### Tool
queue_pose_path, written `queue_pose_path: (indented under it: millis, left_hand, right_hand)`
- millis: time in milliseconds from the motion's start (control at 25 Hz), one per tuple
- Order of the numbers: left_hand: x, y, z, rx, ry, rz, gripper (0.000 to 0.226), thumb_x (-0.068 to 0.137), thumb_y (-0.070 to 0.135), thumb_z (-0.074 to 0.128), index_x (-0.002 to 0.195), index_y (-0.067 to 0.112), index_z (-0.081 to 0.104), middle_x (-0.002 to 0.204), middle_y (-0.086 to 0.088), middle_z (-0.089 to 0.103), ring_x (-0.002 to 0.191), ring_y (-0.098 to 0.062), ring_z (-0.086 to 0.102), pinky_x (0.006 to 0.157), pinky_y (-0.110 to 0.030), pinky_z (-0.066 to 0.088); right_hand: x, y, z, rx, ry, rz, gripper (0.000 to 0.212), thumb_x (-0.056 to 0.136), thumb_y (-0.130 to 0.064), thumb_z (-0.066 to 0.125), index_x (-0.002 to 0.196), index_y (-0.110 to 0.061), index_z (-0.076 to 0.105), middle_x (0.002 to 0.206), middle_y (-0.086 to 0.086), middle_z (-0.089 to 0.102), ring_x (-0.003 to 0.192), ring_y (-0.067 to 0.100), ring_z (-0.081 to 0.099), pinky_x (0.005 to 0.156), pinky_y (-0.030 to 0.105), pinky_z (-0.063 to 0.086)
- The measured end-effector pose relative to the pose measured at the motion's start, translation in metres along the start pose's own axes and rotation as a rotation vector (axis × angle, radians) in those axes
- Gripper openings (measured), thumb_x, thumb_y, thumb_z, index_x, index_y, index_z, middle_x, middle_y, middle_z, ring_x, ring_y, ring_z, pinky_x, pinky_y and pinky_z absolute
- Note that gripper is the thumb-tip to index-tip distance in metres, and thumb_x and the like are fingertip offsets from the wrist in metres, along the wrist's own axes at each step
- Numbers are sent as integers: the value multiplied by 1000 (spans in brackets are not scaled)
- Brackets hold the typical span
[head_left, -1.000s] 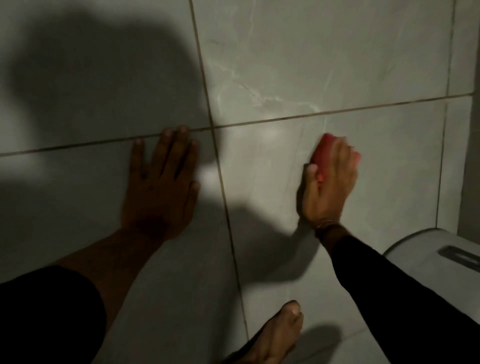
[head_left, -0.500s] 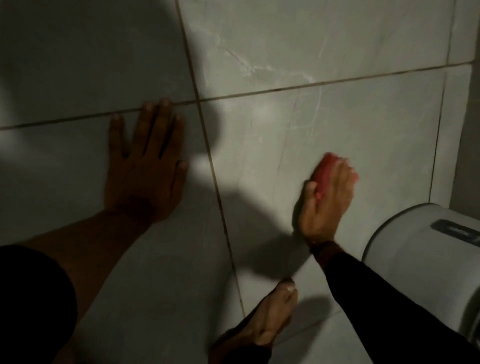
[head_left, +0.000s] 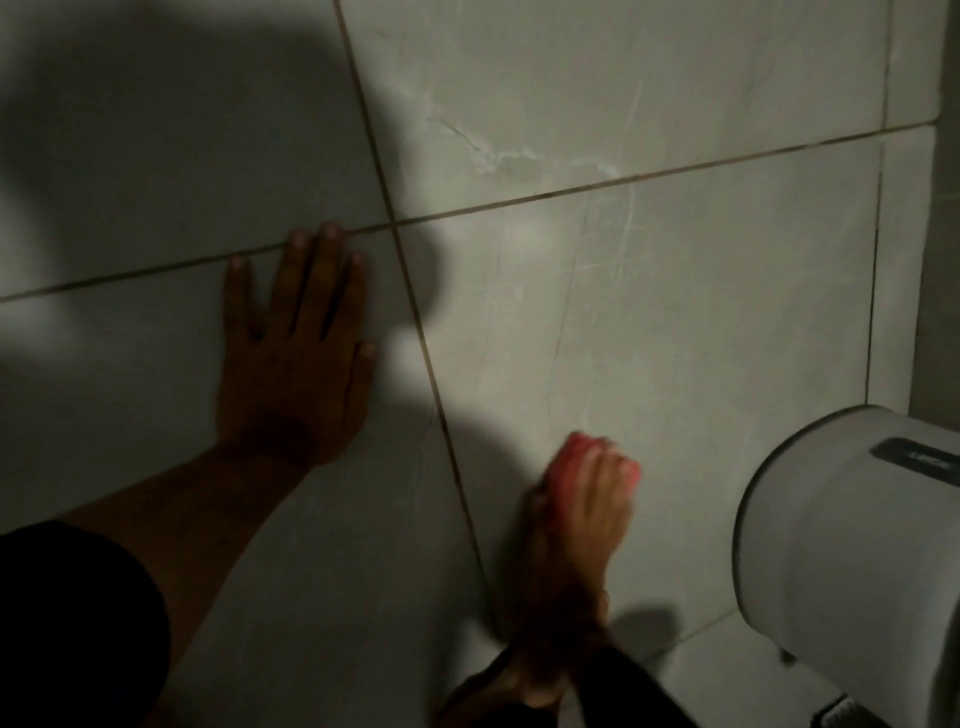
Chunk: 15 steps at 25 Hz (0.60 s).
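Half hidden under blurred right hand (head_left: 582, 525) gripping at 5 o'clock: pink-red sponge (head_left: 570, 456) on grey tile (head_left: 701, 312). At 9 o'clock, left hand (head_left: 296, 364) flat, fingers spread.

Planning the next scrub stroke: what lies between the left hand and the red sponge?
Head view: between left hand and red sponge, only bare tile crossed by one grout line.

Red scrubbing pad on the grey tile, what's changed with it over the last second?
The right hand, grip unchanged on the red scrubbing pad, slid it down the grey marbled tile, away from the horizontal grout line toward the person. The left hand stayed flat, fingertips at that line.
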<state>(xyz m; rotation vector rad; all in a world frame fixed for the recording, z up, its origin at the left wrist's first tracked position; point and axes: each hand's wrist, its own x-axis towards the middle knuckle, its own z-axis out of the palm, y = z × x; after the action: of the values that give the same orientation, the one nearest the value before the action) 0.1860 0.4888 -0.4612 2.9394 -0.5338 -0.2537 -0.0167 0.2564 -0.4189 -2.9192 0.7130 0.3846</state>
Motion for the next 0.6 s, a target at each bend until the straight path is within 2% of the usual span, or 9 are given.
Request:
queue_pose_path:
  millis: [80, 160, 200, 280, 400, 480, 560, 600]
  left_hand:
    - [1, 2, 0, 2, 2, 8, 75, 103, 41, 32, 171, 13, 16, 181, -13, 8, 169, -34, 8, 131, -67, 1]
    - [1, 1, 1, 7, 8, 18, 74, 104, 42, 30, 171, 13, 16, 182, -13, 7, 169, -35, 8, 131, -68, 3]
    - [1, -1, 2, 17, 9, 17, 74, 105, 43, 28, 171, 13, 15, 182, -13, 7, 169, -35, 8, 131, -68, 4]
    - [-1, -3, 5, 37, 10, 24, 74, 105, 45, 25, 171, 13, 15, 182, -13, 7, 169, -35, 8, 130, -68, 5]
    - [1, 2, -2, 38, -7, 1, 73, 105, 43, 30, 171, 13, 16, 181, -14, 10, 168, -36, 10, 131, -68, 6]
    - [1, 6, -16, 17, -68, -14, 73, 106, 42, 32, 171, 12, 16, 181, -16, 10, 168, -38, 10, 131, -68, 7]
    - [-1, 10, -35, 37, -182, -1, 74, 106, 42, 31, 171, 10, 15, 180, -19, 11, 167, -41, 12, 129, -68, 10]
    - [-4, 13, -49, 23, -256, -8, 76, 104, 43, 31, 170, 9, 18, 179, -21, 16, 166, -43, 16, 128, -67, 13]
  right_hand:
    - [86, 25, -15, 132, 136, 338, 71, 105, -35, 39, 165, 1, 28, 174, 26, 24, 163, 49, 20, 128, 70, 22]
    - [164, 10, -26, 199, 232, 424, 75, 104, -44, 36, 168, -4, 27, 177, 20, 24, 166, 42, 18, 133, 61, 16]
    - [187, -8, -27, 201, 262, 371, 76, 103, -46, 34, 168, -7, 28, 177, 17, 25, 166, 40, 19, 134, 58, 16]
    - [192, -49, -19, 127, 291, 100, 74, 103, -45, 35, 168, -10, 29, 177, 15, 27, 166, 38, 19, 134, 57, 16]
    - [96, -97, 7, 114, 157, -193, 72, 104, -44, 44, 169, -18, 30, 178, 10, 27, 167, 35, 17, 135, 56, 15]
    - [25, -108, -1, 212, 4, -257, 69, 104, -40, 51, 168, -22, 33, 176, 7, 33, 166, 34, 22, 134, 57, 17]
    - [-6, -100, -21, 457, -134, -290, 60, 104, -30, 56, 162, -21, 45, 168, 6, 46, 160, 33, 36, 130, 55, 27]
    - [-11, -98, -35, 620, -205, -226, 52, 105, -25, 57, 157, -19, 53, 161, 6, 54, 153, 32, 46, 126, 53, 35]
